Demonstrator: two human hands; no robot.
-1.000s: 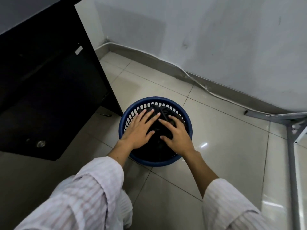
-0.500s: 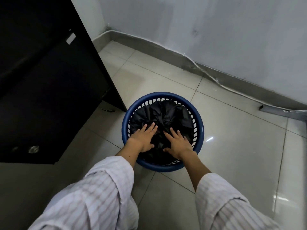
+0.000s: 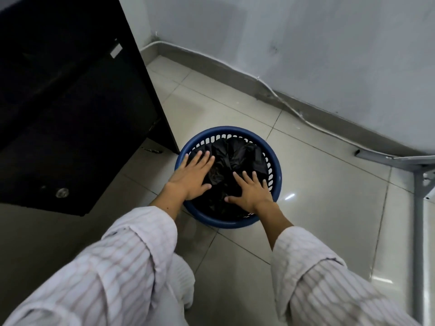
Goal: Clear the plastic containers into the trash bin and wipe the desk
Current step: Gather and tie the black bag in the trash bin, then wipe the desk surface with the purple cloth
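Trash bin, a round blue plastic one with slotted sides, sat on the tiled floor right under both hands. Inside it was a crumpled black bag bunched up and filling most of the bin; couldn't see any containers under it, the bag hid whatever was below. No writing or brand showed on the bin or bag that I could make out.

Left hand lay flat on the bag near the bin's left rim, fingers straight and spread, not gripping anything. Right hand was the same deal, palm down on the bag toward the near right side, fingers splayed, pressing rather than holding. Both arms wore pale striped sleeves.

Just left of the left hand stood a dark cabinet with a small white label on its edge, too small to read. Beyond the hands a white cable ran along the skirting, and far off to the right of the right hand was a grey metal frame.
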